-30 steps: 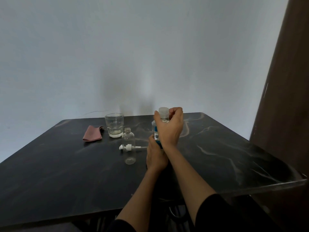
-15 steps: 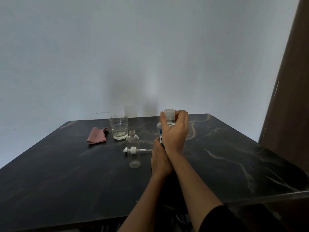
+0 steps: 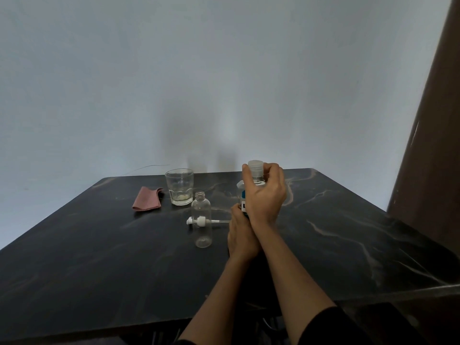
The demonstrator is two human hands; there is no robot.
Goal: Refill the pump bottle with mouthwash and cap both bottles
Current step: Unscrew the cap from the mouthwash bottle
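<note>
Clear-plastic mouthwash bottle with a blue label (image 3: 243,195) stands near the table's middle — left hand (image 3: 241,235) grasping its base, right hand (image 3: 265,195) still wrapped round its ribbed cap (image 3: 255,168). Little has shifted; uncapping continues, the empty clear pump bottle (image 3: 202,224) waiting beside.

Both forearms reach from 6 o'clock toward the middle of the view, bare to dark sleeves at the lower edge. The right forearm crosses over the left wrist. The right hand (image 3: 265,195) is raised, back toward the camera, its fingers and thumb curled round the cap (image 3: 255,168) at 12 o'clock of it. The left hand (image 3: 241,235) sits lower, at 7 o'clock of the right, half hidden under it, gripping the base of the mouthwash bottle (image 3: 242,195); its fingers cannot be seen
</note>
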